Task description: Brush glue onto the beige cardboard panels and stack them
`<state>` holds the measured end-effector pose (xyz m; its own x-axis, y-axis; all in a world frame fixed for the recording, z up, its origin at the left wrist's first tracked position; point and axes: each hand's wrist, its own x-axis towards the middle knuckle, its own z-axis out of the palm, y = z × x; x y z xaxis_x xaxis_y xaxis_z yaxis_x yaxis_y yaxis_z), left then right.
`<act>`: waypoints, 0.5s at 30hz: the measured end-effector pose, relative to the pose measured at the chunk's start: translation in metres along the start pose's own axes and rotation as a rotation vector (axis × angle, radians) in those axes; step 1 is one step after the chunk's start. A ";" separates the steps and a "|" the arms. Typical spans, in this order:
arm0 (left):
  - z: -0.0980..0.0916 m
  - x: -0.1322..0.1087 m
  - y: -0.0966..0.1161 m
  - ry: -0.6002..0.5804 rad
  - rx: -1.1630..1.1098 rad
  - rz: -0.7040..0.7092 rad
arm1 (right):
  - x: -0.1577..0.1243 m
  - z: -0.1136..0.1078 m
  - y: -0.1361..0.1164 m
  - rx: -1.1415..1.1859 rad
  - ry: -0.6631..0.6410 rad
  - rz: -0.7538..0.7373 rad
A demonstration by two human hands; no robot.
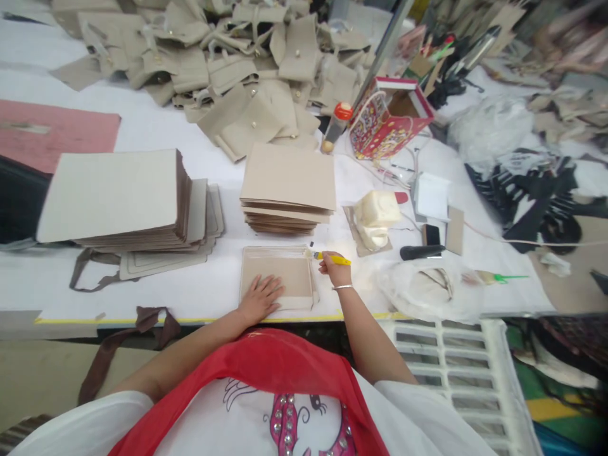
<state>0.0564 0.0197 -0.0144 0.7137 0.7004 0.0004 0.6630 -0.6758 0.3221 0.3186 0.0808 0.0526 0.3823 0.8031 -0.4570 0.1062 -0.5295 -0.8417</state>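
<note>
My left hand (261, 297) lies flat, fingers spread, on a beige panel (294, 278) at the table's front edge. My right hand (337, 270) grips a yellow-handled brush (338, 259), its bristles at the panel's upper right corner. A whitish wet-looking band runs along the panel's far edge. Just behind it stands a stack of beige panels (288, 177). To the left is a taller stack of greyish boards (114, 196). A cream-coloured plastic container (377, 212), smeared with pale residue, sits on a scrap of board to the right of the brush.
A heap of beige pieces with snaps (266, 57) covers the table's back. A red paper bag (392, 120) and a red-capped bottle (338, 126) stand right of it. A black-handled tool (422, 252), clear plastic (427, 288) and a green-handled brush (498, 277) lie at right.
</note>
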 end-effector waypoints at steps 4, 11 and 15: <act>-0.001 0.003 0.014 0.016 -0.009 -0.046 | -0.020 -0.055 0.007 -0.014 0.117 -0.115; -0.003 0.034 0.042 -0.090 -0.033 0.212 | -0.054 -0.137 0.057 -0.588 0.238 -0.357; 0.008 0.045 0.046 -0.163 -0.044 0.299 | -0.049 -0.124 0.097 -0.924 0.231 -0.507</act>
<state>0.1215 0.0183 -0.0072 0.9040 0.4247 -0.0497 0.4115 -0.8324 0.3712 0.4237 -0.0441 0.0286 0.2527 0.9671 0.0300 0.9155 -0.2290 -0.3309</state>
